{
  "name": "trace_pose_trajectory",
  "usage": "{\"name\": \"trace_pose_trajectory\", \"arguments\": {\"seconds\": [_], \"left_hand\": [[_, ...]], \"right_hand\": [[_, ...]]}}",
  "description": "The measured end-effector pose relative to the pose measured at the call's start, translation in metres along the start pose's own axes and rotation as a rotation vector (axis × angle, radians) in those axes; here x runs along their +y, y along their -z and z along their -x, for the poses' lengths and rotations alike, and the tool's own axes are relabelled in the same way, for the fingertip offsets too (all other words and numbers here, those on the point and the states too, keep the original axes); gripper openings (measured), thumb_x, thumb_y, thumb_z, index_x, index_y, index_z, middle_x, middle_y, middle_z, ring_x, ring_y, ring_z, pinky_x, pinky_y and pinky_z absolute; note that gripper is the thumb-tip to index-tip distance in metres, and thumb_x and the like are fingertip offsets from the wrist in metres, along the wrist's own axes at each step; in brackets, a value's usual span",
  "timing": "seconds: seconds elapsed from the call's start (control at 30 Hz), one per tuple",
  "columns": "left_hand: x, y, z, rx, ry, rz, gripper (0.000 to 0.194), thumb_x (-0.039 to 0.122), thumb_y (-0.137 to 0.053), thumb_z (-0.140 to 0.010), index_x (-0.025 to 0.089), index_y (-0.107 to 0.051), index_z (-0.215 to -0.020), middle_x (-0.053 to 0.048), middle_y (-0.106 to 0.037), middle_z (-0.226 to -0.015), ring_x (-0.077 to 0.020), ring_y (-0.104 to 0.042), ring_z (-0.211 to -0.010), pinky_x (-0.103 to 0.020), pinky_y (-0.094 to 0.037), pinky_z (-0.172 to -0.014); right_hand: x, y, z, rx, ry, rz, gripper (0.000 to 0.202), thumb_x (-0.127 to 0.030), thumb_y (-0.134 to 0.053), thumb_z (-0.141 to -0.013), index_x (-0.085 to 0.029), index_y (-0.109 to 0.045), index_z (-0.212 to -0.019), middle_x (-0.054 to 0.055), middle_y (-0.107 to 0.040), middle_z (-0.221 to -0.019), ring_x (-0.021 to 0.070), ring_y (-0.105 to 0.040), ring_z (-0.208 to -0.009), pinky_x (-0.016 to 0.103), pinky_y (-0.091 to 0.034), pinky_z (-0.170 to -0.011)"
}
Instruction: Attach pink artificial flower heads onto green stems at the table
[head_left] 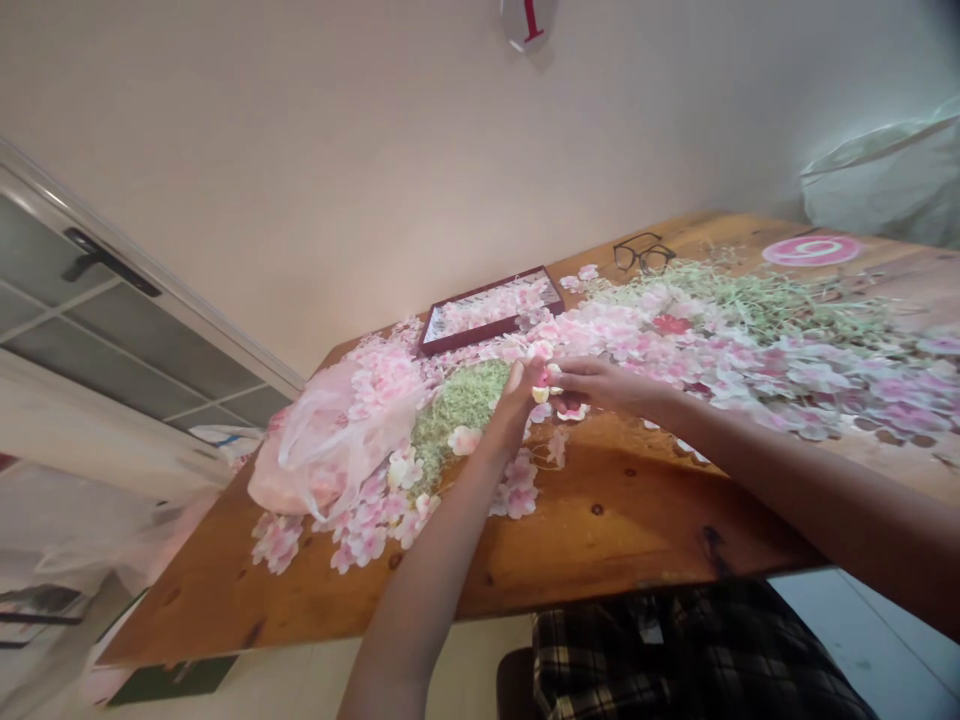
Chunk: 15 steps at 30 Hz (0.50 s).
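Observation:
Just above the wooden table (600, 520), my left hand (517, 392) pinches a small artificial flower (541, 375) with pink, white and yellowish petals. My right hand (592, 384) comes in from the right, its fingers closed at the same cluster; which petals each hand grips is hard to separate. A pink-edged petal piece (573, 412) shows just under the right fingers. Left of my hands lies a pile of pale green stems (469, 395). Loose pink-and-white blossoms (517, 488) lie below my left wrist.
Behind my hands stands a dark-framed tray (469, 335) of pink blossoms. A sheer pink bag (315, 440) sits at left. Rightward spread many fabric flowers (795, 375) and green stems (780, 300). Eyeglasses (643, 256) and a pink round disc (812, 250) lie at the back.

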<state>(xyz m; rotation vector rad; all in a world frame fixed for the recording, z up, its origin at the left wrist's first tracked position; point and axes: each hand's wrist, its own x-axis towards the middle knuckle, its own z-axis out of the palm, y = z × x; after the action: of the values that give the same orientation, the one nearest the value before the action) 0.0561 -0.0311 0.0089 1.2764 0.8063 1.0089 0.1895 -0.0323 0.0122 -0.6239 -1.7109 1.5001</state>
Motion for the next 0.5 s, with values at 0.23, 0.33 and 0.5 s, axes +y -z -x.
{"name": "trace_pose_trajectory", "arguments": {"seconds": [0.23, 0.33, 0.5], "left_hand": [[0.003, 0.000, 0.002, -0.078, 0.037, 0.089, 0.048, 0.061, -0.037, -0.067, 0.018, -0.045, -0.086, 0.004, -0.047, -0.043, -0.0128, -0.052, -0.050, -0.030, -0.041, -0.064], [0.010, 0.004, 0.001, -0.086, 0.025, 0.106, 0.044, 0.056, -0.042, -0.068, 0.020, -0.046, -0.093, 0.002, -0.053, -0.056, -0.0127, -0.054, -0.056, -0.030, -0.042, -0.067], [0.011, 0.011, -0.002, -0.117, 0.006, 0.070, 0.037, 0.036, -0.057, -0.066, 0.021, -0.047, -0.099, -0.001, -0.057, -0.078, -0.0134, -0.056, -0.077, -0.030, -0.038, -0.081]], "right_hand": [[0.008, -0.009, -0.002, 0.042, -0.036, -0.244, 0.026, -0.040, -0.045, -0.077, -0.016, -0.047, -0.067, -0.003, -0.047, -0.056, 0.0056, -0.040, -0.048, 0.020, -0.031, -0.047], [0.005, -0.003, -0.005, 0.085, -0.030, -0.010, 0.026, -0.040, -0.047, -0.076, -0.016, -0.047, -0.065, -0.002, -0.046, -0.057, 0.0068, -0.041, -0.051, 0.022, -0.032, -0.049], [0.004, 0.008, -0.005, 0.166, 0.000, 0.104, 0.029, -0.041, -0.043, -0.078, -0.016, -0.046, -0.064, -0.001, -0.045, -0.058, 0.0076, -0.040, -0.052, 0.022, -0.031, -0.049]]}}
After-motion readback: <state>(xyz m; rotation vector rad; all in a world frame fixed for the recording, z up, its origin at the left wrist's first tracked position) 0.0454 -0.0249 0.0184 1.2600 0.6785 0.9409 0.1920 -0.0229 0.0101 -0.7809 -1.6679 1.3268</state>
